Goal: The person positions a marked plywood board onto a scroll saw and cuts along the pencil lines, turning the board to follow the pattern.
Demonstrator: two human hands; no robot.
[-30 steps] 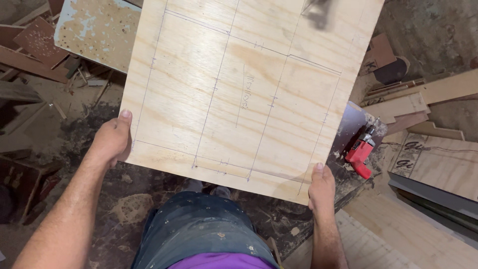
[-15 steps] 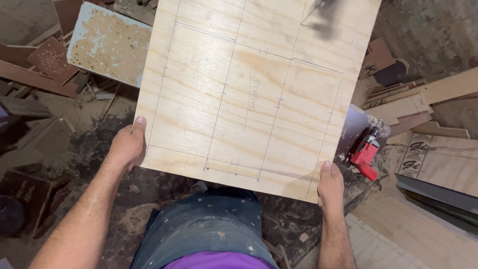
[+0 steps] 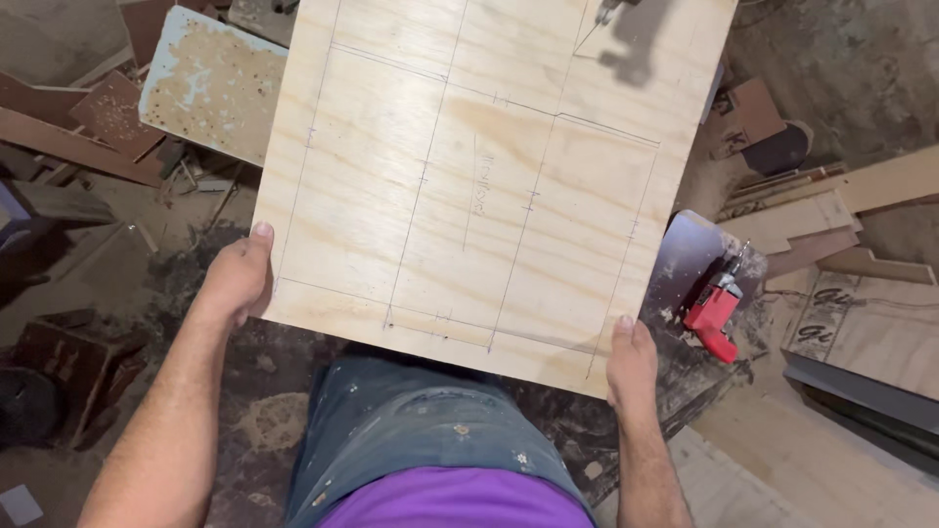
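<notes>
The board (image 3: 479, 176) fills the middle and top of the frame, a pale plywood sheet with pencil lines, held flat out in front of the person. The left hand (image 3: 235, 279) clamps its lower left edge, thumb on top; the right hand (image 3: 631, 362) pinches the lower right corner the same way.

Only 2 grips, both on the near edge, carry it, so I'd judge the far end could sag or tip, and the sheet could slide off the thumbs. The right corner hangs close above the red drill (image 3: 714, 313) at centre right; a swing that way could knock it.

Scrap wood (image 3: 210, 83) crowds the upper left, planks (image 3: 831, 210) the right. The floor (image 3: 254, 381) beside the legs at lower left looks like the most open room.
</notes>
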